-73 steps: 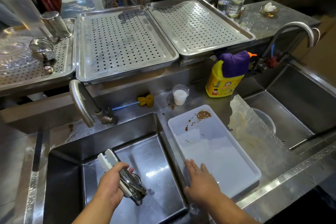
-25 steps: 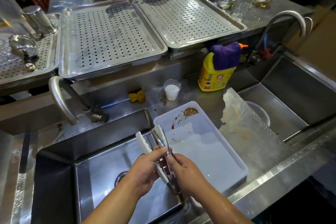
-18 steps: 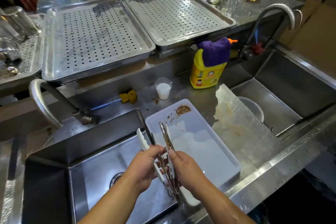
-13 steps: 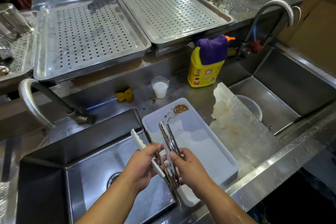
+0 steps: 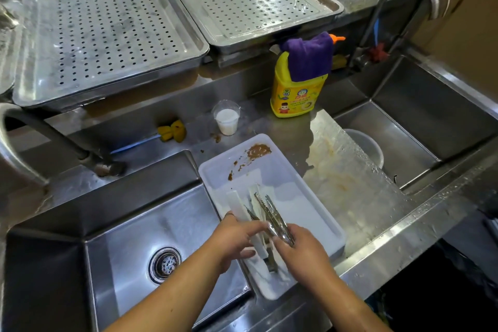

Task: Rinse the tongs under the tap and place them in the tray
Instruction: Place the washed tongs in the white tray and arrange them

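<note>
Gripping the tongs (image 5: 270, 217) over the white tray (image 5: 320, 213), both hands' fingers (image 5: 280, 238) close around their handles.

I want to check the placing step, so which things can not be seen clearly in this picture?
Head view:
- Handle ends of the metal and white tongs: covered by the left hand and right hand.
- Whether the tongs touch the white plastic tray: hands hide it.
- Curved steel tap: spout cut by the left edge.
- Yellow bottle: label too small.
</note>
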Demonstrator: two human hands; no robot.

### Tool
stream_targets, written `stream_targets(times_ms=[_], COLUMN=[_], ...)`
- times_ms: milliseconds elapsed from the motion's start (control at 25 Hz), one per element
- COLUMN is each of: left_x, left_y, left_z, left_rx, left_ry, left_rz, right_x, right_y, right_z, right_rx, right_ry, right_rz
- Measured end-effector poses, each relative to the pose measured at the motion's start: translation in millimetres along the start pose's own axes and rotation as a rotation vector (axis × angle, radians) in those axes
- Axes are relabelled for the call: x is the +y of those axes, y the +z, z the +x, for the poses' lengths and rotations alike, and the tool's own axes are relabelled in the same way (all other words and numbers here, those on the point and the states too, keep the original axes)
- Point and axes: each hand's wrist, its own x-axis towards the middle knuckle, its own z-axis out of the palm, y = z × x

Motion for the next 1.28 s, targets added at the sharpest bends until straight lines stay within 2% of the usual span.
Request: stream_targets(times_ms=[200, 400, 560, 640, 760, 840, 1280], left_x=[-6.3, -10.1, -16.3, -17.6, -15.5, -14.1, -7.9], left_y=[-3.9, -10.9, -20.0, -23.7, -27.2, -29.5, -46.4], left_z=[6.4, 12.8, 11.9, 11.6, 14.3, 15.2, 15.7], left_rx=[0.253, 0.216, 0.157, 0.134, 0.168, 0.243, 0.482], left_ry=[0.071, -0.065, 0.009, 0.048, 0.069, 0.078, 0.159], left_rz=[0.267, 0.11, 0.061, 0.05, 0.095, 0.071, 0.112], right_x=[12.2, 20.8, 27.0, 26.6, 20.4, 20.3, 24.4], right_y=[-10.6, -14.4, -19.0, -16.0, -4.4, 0.8, -3.1], right_z=[-2.6, 0.7, 3.6, 3.6, 2.0, 2.7, 7.8], right_rx=[0.155, 0.191, 0.248, 0.294, 0.187, 0.125, 0.13], right_ry=[-0.035, -0.063, -0.08, -0.156, -0.273, -0.285, -0.2], right_rz=[-0.181, -0.357, -0.361, -0.324, -0.387, -0.426, -0.393])
